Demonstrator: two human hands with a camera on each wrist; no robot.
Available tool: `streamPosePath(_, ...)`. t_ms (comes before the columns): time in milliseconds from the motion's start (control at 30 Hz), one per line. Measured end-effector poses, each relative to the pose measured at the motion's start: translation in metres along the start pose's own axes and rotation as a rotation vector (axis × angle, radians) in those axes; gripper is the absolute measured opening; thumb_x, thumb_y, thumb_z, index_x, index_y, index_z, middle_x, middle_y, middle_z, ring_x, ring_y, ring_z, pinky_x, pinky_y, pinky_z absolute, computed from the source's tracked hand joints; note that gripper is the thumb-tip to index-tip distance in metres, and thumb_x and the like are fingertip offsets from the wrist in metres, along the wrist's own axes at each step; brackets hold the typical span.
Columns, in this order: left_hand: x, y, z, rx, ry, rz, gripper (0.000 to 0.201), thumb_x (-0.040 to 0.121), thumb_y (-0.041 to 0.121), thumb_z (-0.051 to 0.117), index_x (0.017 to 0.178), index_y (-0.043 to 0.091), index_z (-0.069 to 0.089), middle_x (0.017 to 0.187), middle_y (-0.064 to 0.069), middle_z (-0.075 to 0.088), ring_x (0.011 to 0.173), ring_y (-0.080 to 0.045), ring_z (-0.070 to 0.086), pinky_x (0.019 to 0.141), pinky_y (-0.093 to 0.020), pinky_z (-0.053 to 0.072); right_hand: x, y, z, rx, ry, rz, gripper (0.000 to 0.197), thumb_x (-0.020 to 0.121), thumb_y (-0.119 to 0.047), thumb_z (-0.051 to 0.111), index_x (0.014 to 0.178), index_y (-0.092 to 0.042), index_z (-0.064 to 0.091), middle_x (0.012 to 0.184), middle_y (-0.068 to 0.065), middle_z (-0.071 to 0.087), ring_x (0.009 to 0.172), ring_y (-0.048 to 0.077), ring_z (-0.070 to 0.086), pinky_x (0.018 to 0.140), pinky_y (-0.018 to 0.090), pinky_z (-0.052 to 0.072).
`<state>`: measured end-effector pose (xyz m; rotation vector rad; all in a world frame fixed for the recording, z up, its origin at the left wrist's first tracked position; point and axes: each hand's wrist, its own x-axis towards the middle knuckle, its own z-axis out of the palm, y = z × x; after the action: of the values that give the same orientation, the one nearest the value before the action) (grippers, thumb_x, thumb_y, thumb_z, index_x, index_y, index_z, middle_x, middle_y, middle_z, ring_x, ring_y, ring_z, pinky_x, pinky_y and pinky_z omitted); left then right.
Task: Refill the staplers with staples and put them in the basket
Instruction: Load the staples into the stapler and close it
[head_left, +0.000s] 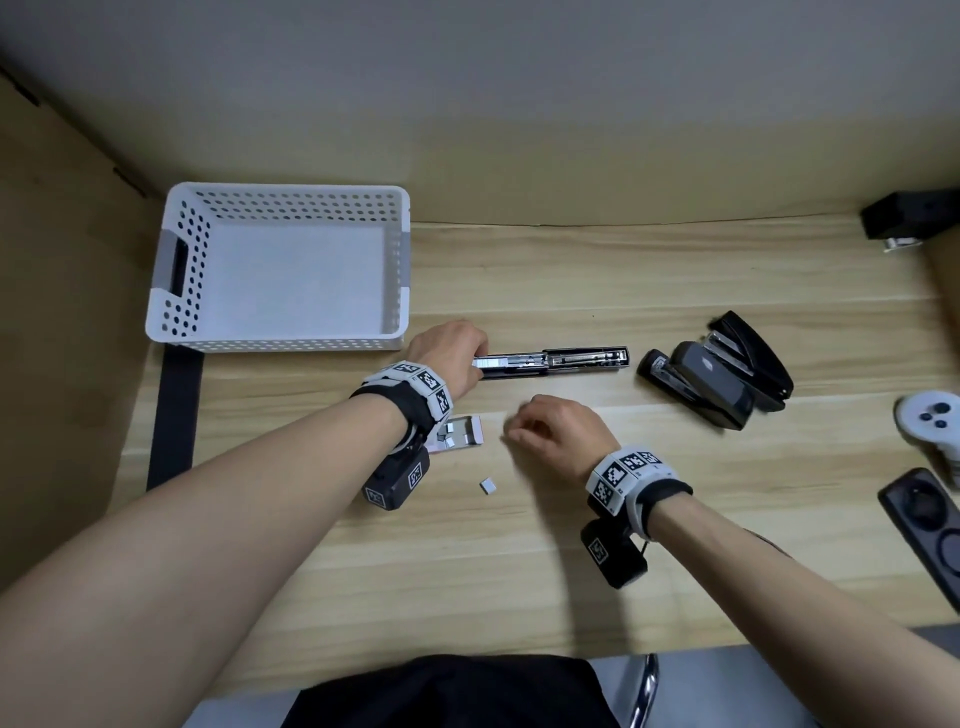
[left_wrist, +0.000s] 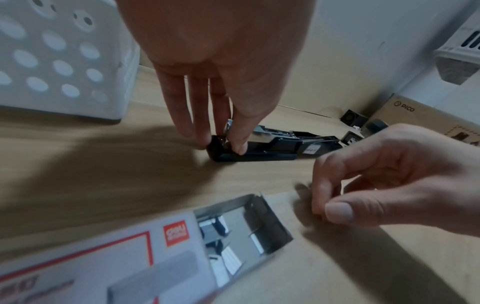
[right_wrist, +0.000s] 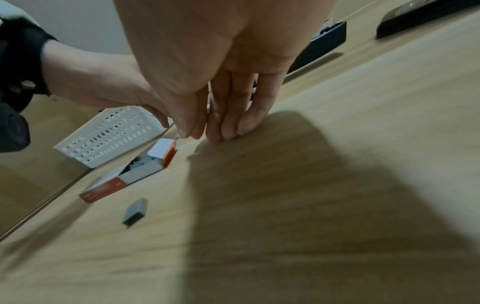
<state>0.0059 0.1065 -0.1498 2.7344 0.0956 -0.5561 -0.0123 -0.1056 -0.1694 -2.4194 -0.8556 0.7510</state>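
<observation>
With the left hand (head_left: 451, 353) pinching the opened stapler's (head_left: 558, 362) end at frame centre, the right hand (head_left: 558, 434), fingertips pressed together over the table, should lay staples squarely into its channel.

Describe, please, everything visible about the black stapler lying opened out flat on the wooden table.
The black stapler lies folded flat open on the light wooden table, right of the white perforated basket. Its silvery metal staple channel faces up. The left hand pinches its left end; nothing else touches it.
</observation>
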Motion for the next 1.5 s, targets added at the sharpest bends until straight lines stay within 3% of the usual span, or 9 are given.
streamPosePath(133,-0.011,-0.005,0.006,-0.014,0.017,-0.014,0.016,0.084,0.026,0.071,0.099,0.024,0.065,0.106,0.003,0.060,0.098,-0.024,0.060,0.074,-0.031,0.043,-0.010,-0.012,0.015,-0.015,-0.037,0.024,0.021,0.084,-0.052,0.065,0.080,-0.032,0.062,0.078,-0.019,0.051,0.074,0.004,0.048,0.064,0.025,0.039)
streamPosePath(233,-0.021,-0.009,0.009,-0.017,0.043,-0.030,0.015,0.084,0.026,0.071,0.098,0.025,0.065,0.104,0.005,0.060,0.096,-0.022,0.060,0.070,-0.030,0.039,-0.012,-0.021,0.029,-0.015,-0.034,0.047,0.028,0.079,-0.058,0.067,0.075,-0.031,0.058,0.075,-0.020,0.051,0.076,0.002,0.048,0.066,0.030,0.047)
streamPosePath(433,-0.032,-0.015,0.011,-0.008,0.057,-0.052,0.016,0.084,0.025,0.071,0.100,0.026,0.066,0.108,0.005,0.062,0.096,-0.020,0.060,0.069,-0.029,0.038,-0.015,-0.033,0.040,-0.111,-0.056,0.029,0.041,0.068,-0.067,0.069,0.077,-0.028,0.058,0.088,-0.017,0.053,0.092,0.006,0.047,0.065,0.030,0.047)
streamPosePath(700,-0.031,-0.017,0.010,-0.020,0.039,-0.065,0.017,0.083,0.024,0.073,0.099,0.027,0.067,0.107,0.006,0.062,0.097,-0.020,0.060,0.069,-0.028,0.037,-0.011,-0.033,0.029,-0.112,-0.058,0.034,0.025,0.077,-0.052,0.070,0.079,-0.028,0.064,0.083,-0.016,0.055,0.091,0.010,0.052,0.068,0.030,0.047)
streamPosePath(800,-0.030,-0.019,0.009,-0.010,0.022,-0.068,0.019,0.081,0.024,0.074,0.099,0.028,0.068,0.107,0.006,0.062,0.097,-0.021,0.060,0.070,-0.028,0.038,-0.003,-0.030,0.012,0.063,0.083,0.119,0.023,0.071,-0.046,0.074,0.075,-0.024,0.070,0.076,-0.012,0.067,0.074,0.007,0.060,0.067,0.026,0.049)
streamPosePath(933,-0.027,-0.019,0.006,-0.005,0.000,-0.068,0.018,0.081,0.024,0.076,0.096,0.030,0.067,0.106,0.007,0.062,0.095,-0.021,0.060,0.071,-0.029,0.039,0.015,-0.029,-0.022,0.229,0.221,0.167,0.012,0.073,-0.034,0.078,0.076,-0.023,0.075,0.065,-0.011,0.067,0.063,0.007,0.060,0.061,0.022,0.047)
streamPosePath(1100,-0.026,-0.020,0.004,0.005,-0.023,-0.065,0.018,0.081,0.023,0.075,0.095,0.030,0.067,0.104,0.006,0.063,0.096,-0.021,0.060,0.071,-0.029,0.039,0.039,-0.021,-0.036,0.077,0.247,0.082,0.010,0.080,-0.026,0.076,0.090,-0.022,0.077,0.082,-0.006,0.073,0.077,0.013,0.063,0.072,0.028,0.048)
streamPosePath(1267,-0.027,-0.021,0.004,-0.003,-0.021,-0.050,0.018,0.082,0.020,0.074,0.096,0.029,0.068,0.103,0.006,0.063,0.096,-0.021,0.060,0.071,-0.029,0.038,0.047,-0.015,-0.022,-0.052,0.202,-0.027,0.011,0.081,-0.023,0.074,0.092,-0.020,0.077,0.084,0.000,0.072,0.081,0.025,0.061,0.069,0.033,0.048)
streamPosePath(1500,-0.028,-0.020,0.003,-0.012,-0.015,-0.058,0.016,0.080,0.016,0.073,0.089,0.029,0.068,0.098,0.007,0.063,0.091,-0.021,0.061,0.069,-0.030,0.041,0.049,-0.017,-0.022,-0.067,0.171,-0.048,0.015,0.080,-0.019,0.071,0.094,-0.017,0.077,0.091,0.000,0.069,0.086,0.022,0.055,0.070,0.030,0.042)
